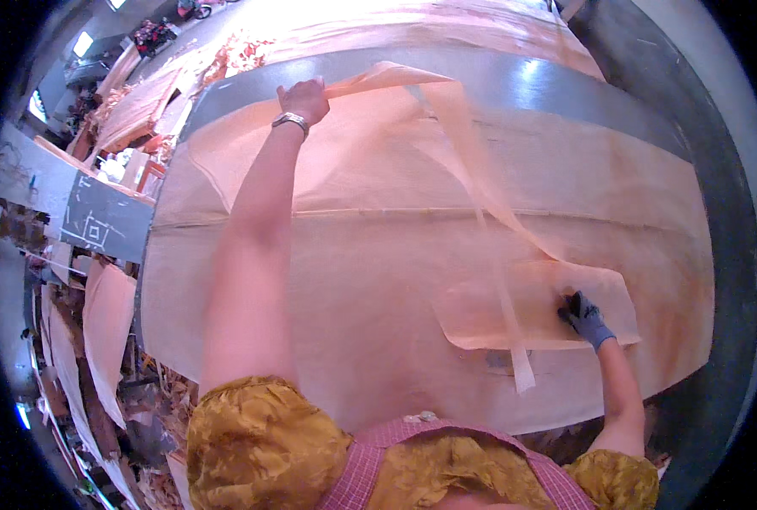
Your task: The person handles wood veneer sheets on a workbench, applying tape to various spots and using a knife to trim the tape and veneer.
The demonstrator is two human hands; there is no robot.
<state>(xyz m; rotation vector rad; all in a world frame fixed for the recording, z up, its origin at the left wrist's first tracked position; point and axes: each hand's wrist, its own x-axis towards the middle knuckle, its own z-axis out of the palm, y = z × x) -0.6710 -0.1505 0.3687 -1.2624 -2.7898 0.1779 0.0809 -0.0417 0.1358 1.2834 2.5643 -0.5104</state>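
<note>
A thin, pale-orange wood veneer sheet (532, 293) is partly lifted, twisting in a loose fold from far left to near right. My bare left hand (304, 100), with a watch at the wrist, is stretched far forward and closed around its raised edge. On the near right, my right hand (584, 320) wears a grey glove with dark fingers. Its fingers are curled together on the veneer, their tips partly hidden. A narrow veneer strip (504, 306) hangs toward me, left of the right hand. Beneath lies a broad veneer layer (353, 289) with a seam running across it.
A grey, shiny surface (532, 72) borders the veneer at the far side. More veneer (378, 38) is spread beyond it. Torn scraps (153, 408) and long loose pieces (109, 327) lie at the left, near a grey panel (106, 217) with white markings.
</note>
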